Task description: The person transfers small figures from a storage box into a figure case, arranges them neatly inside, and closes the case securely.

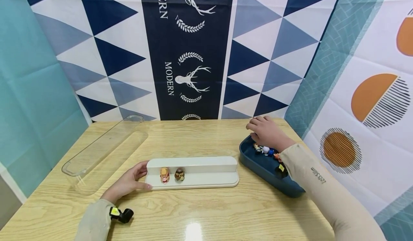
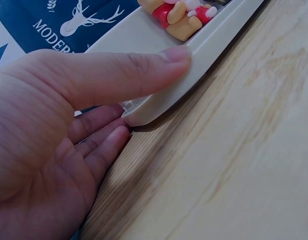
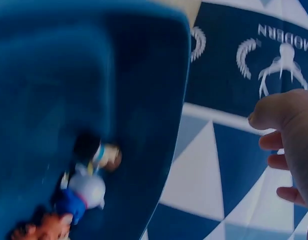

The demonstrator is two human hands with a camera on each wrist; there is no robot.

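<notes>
My left hand [image 1: 129, 181] holds the left end of a white two-level tray [image 1: 206, 182], its thumb on the front rim in the left wrist view and its fingers by the end wall. On the tray's lower level stand a small bear-like figurine [image 1: 164, 175] in pink and yellow and a brown owl figurine [image 1: 179, 174]. At the right, my right hand [image 1: 269, 131] hovers over the far end of a dark blue bin [image 1: 258, 170], fingers loosely bent and holding nothing. Several figurines lie in the bin, among them a white-headed one in blue [image 3: 86, 192] and an orange-brown one [image 3: 51, 227].
A clear plastic box [image 1: 72, 172] with tall walls stands at the left of the wooden table [image 1: 161, 216]. Patterned cloth [image 1: 190, 43] hangs behind the table's far edge, with more cloth on both sides.
</notes>
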